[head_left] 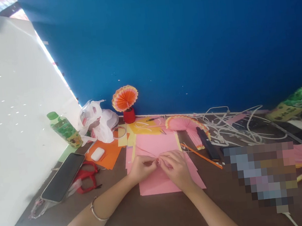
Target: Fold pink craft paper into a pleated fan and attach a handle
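Observation:
Pink paper sheets (158, 186) lie stacked on the dark table in front of me. Over them my left hand (143, 168) and my right hand (175, 166) meet at the fingertips. Both hands pinch something small and pinkish between them, too small to make out clearly. A thin reddish strip slants up and left from the fingertips over the pink paper. Behind the sheets lies yellow paper (149, 130) with small scraps on it.
A pleated orange paper fan (126, 98) stands in a red pot (129, 116) by the blue wall. Left are a phone (63, 178), red scissors (87, 177), a white case (97, 154) and a bottle (66, 131). Right are a pink pleated fan (183, 123), a black object (207, 143) and white cables (239, 129).

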Available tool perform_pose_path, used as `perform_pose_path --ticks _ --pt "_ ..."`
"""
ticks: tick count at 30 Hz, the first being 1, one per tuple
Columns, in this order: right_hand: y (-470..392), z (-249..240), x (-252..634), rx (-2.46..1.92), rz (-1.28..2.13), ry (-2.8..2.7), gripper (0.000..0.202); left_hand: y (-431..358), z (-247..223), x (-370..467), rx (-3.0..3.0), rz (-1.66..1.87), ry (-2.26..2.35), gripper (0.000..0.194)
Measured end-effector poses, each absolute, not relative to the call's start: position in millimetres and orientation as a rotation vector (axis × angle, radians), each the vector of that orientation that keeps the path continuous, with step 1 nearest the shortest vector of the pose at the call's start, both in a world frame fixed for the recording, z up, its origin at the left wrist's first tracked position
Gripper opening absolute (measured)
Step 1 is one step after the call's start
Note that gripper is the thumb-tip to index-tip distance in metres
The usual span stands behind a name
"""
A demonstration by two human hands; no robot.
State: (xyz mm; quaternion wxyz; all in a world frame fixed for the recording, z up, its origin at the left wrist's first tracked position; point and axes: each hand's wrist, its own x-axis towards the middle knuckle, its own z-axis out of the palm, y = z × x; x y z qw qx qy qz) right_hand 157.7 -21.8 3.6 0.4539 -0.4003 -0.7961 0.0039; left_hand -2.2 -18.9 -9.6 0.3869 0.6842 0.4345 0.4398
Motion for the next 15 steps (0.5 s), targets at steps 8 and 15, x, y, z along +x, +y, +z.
perform_pose_path --ticks 8,15 --pt "-12.7 1.8 171.6 -1.099 -0.076 -1.855 0.009 -17.1 -6.6 -10.5 1.484 1.066 0.956 0.013" --pt "2.6 -4.0 193.6 -1.214 -0.215 -1.774 0.013 -9.2 -8.6 -22.7 0.976 1.016 0.495 0.012"
